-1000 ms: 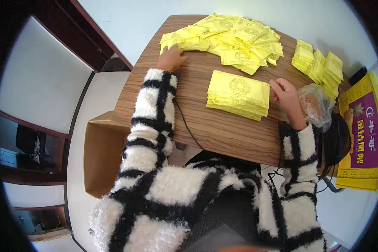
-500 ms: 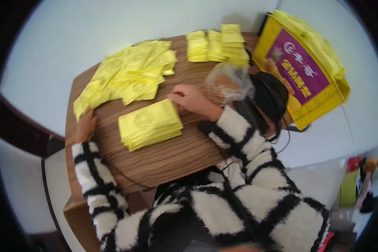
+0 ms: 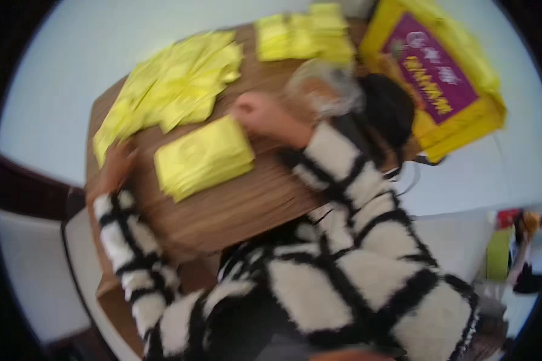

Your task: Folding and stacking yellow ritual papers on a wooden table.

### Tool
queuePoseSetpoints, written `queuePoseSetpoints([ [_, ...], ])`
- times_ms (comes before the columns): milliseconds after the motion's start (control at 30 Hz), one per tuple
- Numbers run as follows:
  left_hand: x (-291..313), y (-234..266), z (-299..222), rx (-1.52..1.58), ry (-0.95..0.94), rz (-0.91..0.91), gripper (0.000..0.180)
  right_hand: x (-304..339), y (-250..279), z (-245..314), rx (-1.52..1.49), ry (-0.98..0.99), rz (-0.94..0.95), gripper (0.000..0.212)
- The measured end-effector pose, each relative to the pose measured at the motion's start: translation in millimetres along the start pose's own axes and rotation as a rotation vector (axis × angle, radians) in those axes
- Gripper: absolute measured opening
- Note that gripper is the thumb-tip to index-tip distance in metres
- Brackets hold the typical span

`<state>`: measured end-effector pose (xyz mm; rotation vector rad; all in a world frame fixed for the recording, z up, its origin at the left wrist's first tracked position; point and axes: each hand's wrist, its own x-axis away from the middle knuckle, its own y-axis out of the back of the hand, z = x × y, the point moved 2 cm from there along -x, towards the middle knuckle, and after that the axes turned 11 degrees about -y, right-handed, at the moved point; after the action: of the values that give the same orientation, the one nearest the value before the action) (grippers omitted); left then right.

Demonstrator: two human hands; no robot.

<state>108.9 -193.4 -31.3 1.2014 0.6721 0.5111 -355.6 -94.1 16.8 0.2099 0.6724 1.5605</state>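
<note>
A neat stack of flat yellow packets (image 3: 203,155) lies in the middle of the brown wooden table. My right hand (image 3: 262,114) is at its far right corner with the fingers curled in; whether anything is pinched in them is hidden. Beyond and to the left, a wide overlapping spread of the same yellow packets (image 3: 177,81) covers the table. My left hand (image 3: 119,161) is at the near left end of that spread, its fingertips against the lowest packets. Blur hides how those fingers are set.
Small stacks of yellow packets (image 3: 304,36) stand at the back edge of the table (image 3: 223,210). Right of my right hand are a clear plastic bag (image 3: 325,89) with something brown inside and a black bag-like thing (image 3: 386,114). A large yellow and purple bag (image 3: 430,72) stands at the right.
The whole view has shifted, so the table and packets sit higher in the picture and are blurred. Both hands keep about the same places beside the stack and the spread.
</note>
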Motion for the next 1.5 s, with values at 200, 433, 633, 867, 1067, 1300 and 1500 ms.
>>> queuePoseSetpoints([
  [200,-52.5,45.1,-66.6,0.222,0.225,0.162,0.047,4.8,24.0,-1.3,0.014,-0.081,0.048,0.023],
  [433,-54.1,56.2,-77.9,0.08,0.344,0.241,0.06,6.0,8.4,-2.2,-0.271,-0.306,0.153,0.026],
  [633,-63.7,65.6,-84.1,-0.04,0.313,0.318,0.062,4.1,6.4,-5.0,-0.247,-0.276,0.184,0.025],
  [867,-78.6,75.1,-98.9,-0.02,0.299,0.388,0.064,8.6,8.9,-7.4,-0.224,-0.25,0.16,0.027],
  [1067,-74.1,62.9,-91.1,0.165,0.321,0.341,0.061,4.1,5.9,-11.6,-0.268,-0.271,0.193,0.028],
  [1300,-55.8,84.0,-125.3,0.247,0.338,0.358,0.059,1.7,6.7,-22.0,-0.258,-0.263,0.179,0.026],
  [1500,-27.7,89.0,-150.2,0.273,0.258,0.303,0.056,0.6,5.6,-20.1,-0.215,-0.286,0.188,0.024],
])
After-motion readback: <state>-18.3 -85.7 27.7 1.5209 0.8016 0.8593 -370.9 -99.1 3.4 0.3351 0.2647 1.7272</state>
